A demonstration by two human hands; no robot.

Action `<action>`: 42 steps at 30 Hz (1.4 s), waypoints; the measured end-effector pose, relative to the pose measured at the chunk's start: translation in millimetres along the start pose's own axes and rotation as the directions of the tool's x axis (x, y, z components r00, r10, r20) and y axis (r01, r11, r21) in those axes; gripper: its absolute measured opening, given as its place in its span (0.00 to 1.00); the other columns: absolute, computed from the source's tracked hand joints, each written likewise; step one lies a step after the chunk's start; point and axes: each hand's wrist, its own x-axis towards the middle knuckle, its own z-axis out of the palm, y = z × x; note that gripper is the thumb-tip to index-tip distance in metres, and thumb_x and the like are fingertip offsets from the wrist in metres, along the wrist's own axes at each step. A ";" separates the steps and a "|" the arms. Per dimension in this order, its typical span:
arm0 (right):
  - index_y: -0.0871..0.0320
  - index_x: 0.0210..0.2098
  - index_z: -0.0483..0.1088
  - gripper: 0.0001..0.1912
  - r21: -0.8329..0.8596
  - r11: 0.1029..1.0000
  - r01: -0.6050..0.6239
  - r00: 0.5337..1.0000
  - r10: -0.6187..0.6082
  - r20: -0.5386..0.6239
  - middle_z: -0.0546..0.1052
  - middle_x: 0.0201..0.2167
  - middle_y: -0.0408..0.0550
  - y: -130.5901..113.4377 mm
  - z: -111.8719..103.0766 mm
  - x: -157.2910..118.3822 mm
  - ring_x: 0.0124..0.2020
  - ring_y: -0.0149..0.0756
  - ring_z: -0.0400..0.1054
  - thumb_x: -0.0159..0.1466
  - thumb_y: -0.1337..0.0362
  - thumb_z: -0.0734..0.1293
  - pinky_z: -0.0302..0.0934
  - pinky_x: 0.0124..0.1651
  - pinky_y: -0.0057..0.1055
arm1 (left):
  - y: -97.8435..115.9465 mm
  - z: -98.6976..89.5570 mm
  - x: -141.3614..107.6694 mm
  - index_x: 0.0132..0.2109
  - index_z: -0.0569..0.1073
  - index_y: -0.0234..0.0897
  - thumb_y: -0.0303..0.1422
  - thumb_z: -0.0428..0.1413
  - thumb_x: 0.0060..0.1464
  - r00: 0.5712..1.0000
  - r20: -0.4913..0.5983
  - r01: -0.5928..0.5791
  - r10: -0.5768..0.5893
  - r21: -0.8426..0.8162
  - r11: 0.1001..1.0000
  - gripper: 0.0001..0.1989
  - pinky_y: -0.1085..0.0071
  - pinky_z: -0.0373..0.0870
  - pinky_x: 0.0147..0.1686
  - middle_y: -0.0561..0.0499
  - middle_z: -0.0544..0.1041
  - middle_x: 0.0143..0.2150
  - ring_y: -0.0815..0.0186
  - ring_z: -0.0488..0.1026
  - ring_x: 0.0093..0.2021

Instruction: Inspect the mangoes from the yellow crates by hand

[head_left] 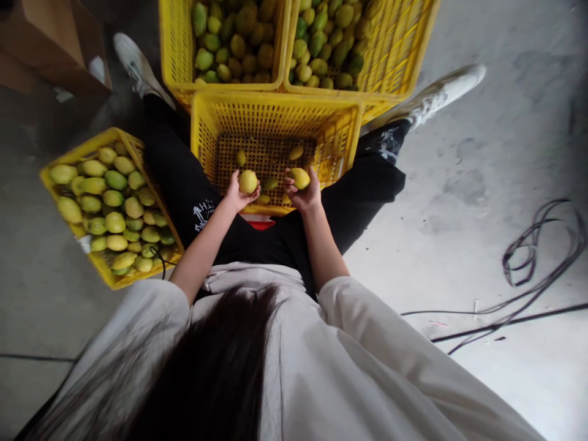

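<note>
My left hand (pixel 237 197) holds a yellow lemon (pixel 248 182) over the near left part of a yellow plastic crate (pixel 277 101) between my legs. Another yellow lemon (pixel 301 178) rests in my right hand (pixel 307 195), its fingers curled round the fruit at the crate's near right side. Inside this crate lie several loose lemons, among them one (pixel 296 152) towards the back right, one (pixel 241 158) on the left and a greener one (pixel 270 184) between my hands.
A tilted yellow crate (pixel 98 264) full of yellow and green lemons stands at left. Two more crates, a left one (pixel 172 55) and a right one (pixel 408 49), hold greener fruit ahead. A cardboard box (pixel 68 43) is at far left, and black cables (pixel 528 245) lie on the floor at right.
</note>
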 end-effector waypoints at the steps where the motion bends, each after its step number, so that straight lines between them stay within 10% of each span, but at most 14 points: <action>1: 0.51 0.42 0.74 0.16 0.000 1.000 0.000 1.000 0.000 -0.001 0.83 0.36 0.46 0.5 -0.5 0.7 0.31 0.35 0.74 0.69 0.45 0.72 0.65 0.23 0.26 | -0.4 1.3 -1.2 0.57 0.79 0.37 0.49 0.49 0.73 1.000 0.007 0.013 -0.013 -0.009 1.000 0.24 0.74 0.72 0.24 0.48 0.78 0.28 0.64 0.76 0.26; 16: 0.50 0.39 0.70 0.19 -0.046 0.997 -0.056 0.981 0.046 -0.186 0.81 0.32 0.41 1.9 14.9 -2.3 0.23 0.28 0.68 0.77 0.43 0.66 0.64 0.23 0.26 | -3.0 1.5 3.7 0.50 0.80 0.40 0.53 0.73 0.56 0.997 -0.016 -0.073 0.078 0.196 0.978 0.25 0.76 0.66 0.22 0.54 0.77 0.28 0.74 0.67 0.19; 23: 0.49 0.39 0.69 0.17 0.002 0.998 -0.058 0.988 0.058 -0.146 0.79 0.28 0.38 4.7 16.7 -6.7 0.31 0.34 0.77 0.67 0.48 0.77 0.76 0.34 0.31 | -2.2 1.5 1.6 0.49 0.79 0.42 0.49 0.73 0.57 0.995 -0.027 -0.094 0.098 0.101 0.990 0.21 0.75 0.77 0.32 0.50 0.79 0.35 0.66 0.79 0.34; 31: 0.45 0.46 0.71 0.16 -0.089 0.995 0.038 0.987 -0.051 -0.153 0.80 0.35 0.36 -0.6 23.9 -13.9 0.27 0.28 0.71 0.66 0.51 0.78 0.63 0.24 0.22 | -10.8 -0.2 -1.9 0.47 0.76 0.42 0.29 0.67 0.56 0.987 0.078 -0.155 0.142 0.183 0.971 0.14 0.73 0.77 0.38 0.52 0.80 0.38 0.66 0.81 0.39; 36: 0.44 0.47 0.74 0.17 -0.122 0.990 0.064 0.990 -0.078 -0.116 0.83 0.42 0.40 -1.6 27.5 -16.5 0.41 0.37 0.79 0.68 0.42 0.73 0.71 0.35 0.29 | -5.7 -1.2 -3.2 0.49 0.79 0.42 0.39 0.61 0.61 0.991 0.095 -0.110 0.096 0.161 0.981 0.11 0.64 0.81 0.42 0.48 0.80 0.37 0.56 0.83 0.43; 42: 0.43 0.50 0.74 0.12 -0.057 0.988 0.141 0.984 -0.146 -0.101 0.83 0.42 0.37 4.4 17.8 -9.4 0.39 0.31 0.78 0.68 0.55 0.73 0.72 0.40 0.27 | -6.8 0.9 -4.8 0.52 0.80 0.42 0.39 0.62 0.61 0.992 0.113 -0.081 0.061 0.183 0.980 0.14 0.62 0.82 0.44 0.47 0.81 0.38 0.57 0.83 0.43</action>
